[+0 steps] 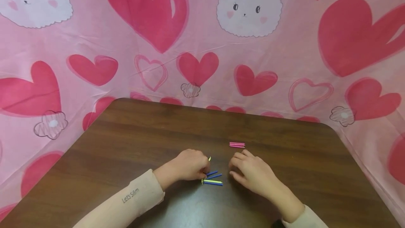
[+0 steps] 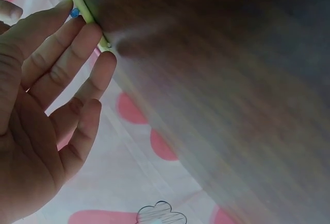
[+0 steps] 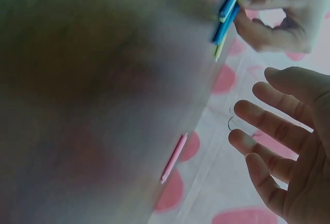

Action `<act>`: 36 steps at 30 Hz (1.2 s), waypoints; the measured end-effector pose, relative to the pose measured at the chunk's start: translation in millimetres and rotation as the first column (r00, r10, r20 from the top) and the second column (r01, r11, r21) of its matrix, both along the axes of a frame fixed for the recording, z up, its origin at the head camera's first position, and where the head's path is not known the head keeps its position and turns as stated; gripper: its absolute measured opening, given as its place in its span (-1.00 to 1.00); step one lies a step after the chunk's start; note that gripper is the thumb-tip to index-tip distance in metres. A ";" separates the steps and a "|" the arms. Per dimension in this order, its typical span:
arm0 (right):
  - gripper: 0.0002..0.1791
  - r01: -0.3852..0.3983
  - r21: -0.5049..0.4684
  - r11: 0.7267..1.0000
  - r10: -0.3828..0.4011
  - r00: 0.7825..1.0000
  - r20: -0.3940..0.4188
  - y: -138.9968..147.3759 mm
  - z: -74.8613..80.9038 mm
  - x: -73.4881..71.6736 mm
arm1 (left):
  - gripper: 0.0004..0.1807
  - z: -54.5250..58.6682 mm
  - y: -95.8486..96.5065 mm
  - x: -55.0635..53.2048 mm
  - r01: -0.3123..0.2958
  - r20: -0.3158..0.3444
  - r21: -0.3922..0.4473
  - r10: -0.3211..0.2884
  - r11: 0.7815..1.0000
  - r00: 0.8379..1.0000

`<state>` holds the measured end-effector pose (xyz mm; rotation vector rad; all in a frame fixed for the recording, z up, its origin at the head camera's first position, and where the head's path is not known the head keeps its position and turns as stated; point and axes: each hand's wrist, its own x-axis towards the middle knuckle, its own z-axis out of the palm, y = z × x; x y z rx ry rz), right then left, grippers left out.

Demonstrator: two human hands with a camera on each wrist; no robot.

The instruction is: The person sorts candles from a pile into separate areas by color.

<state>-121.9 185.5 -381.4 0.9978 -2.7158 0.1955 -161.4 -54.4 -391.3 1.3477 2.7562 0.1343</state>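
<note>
My left hand (image 1: 191, 164) is down at a loose group of thin candles on the brown table. Its thumb and forefinger pinch the near end of a blue candle (image 3: 225, 27). More blue candles and a yellow candle (image 1: 212, 181) fan out to the right of the fingertips. Another yellow candle (image 2: 85, 10) lies just past the fingers in the left wrist view. To the right, my right hand (image 1: 250, 171) hovers low with loosely bent, spread fingers and nothing in them. Just beyond its fingertips, pink candles (image 1: 237, 145) lie side by side.
The dark wooden table (image 1: 152, 126) has rounded far corners. A pink cloth (image 1: 202, 41) printed with hearts and rabbits hangs along its back and sides.
</note>
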 end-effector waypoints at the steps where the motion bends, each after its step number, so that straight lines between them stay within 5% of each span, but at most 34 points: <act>1: -0.84 -0.009 -0.001 1.000 0.009 1.000 0.004 -1.1 -0.8 0.6 | -0.67 -0.1 0.3 -0.2 -0.002 -0.001 -0.002 0.002 1.000 1.000; 19: -0.87 -0.062 0.053 0.997 0.054 0.990 0.131 -16.1 -6.7 3.5 | -0.67 -2.3 3.6 -2.9 -0.013 -0.016 -0.024 0.013 1.000 1.000; 36: -0.88 -0.082 0.071 0.994 0.072 0.989 0.131 -18.6 -11.8 1.5 | -0.76 -0.7 -4.0 -3.1 0.015 0.002 -0.003 -0.015 1.000 1.000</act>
